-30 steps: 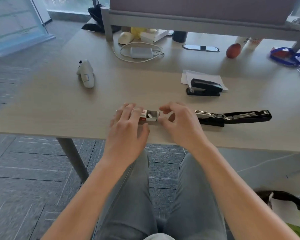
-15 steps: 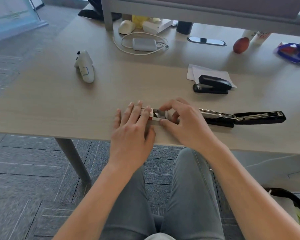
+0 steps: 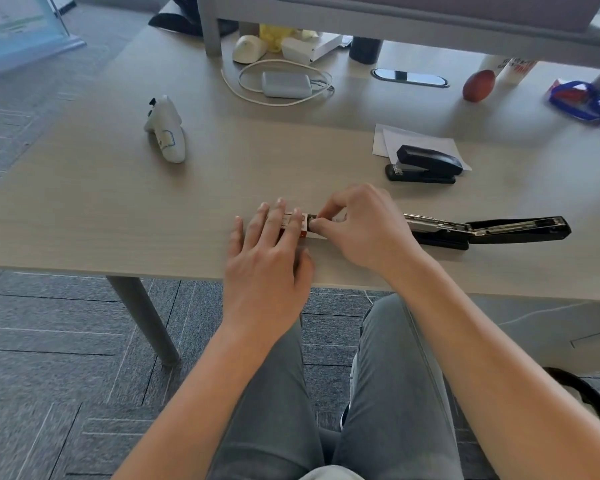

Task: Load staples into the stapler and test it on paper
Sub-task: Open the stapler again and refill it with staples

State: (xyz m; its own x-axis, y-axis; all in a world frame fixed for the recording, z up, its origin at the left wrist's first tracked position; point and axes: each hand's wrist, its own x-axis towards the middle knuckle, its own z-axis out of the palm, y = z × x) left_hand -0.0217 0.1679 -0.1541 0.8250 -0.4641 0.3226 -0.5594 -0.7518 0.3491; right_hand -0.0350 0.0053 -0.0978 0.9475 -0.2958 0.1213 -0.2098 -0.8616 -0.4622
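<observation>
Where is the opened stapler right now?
In the head view the opened stapler lies flat on the table, just right of the right hand near the front edge, with the closed stapler on its paper behind it.

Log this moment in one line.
left hand: flat on staple box | right hand: pinching its open end | open stapler: right of hands, unheld
</observation>
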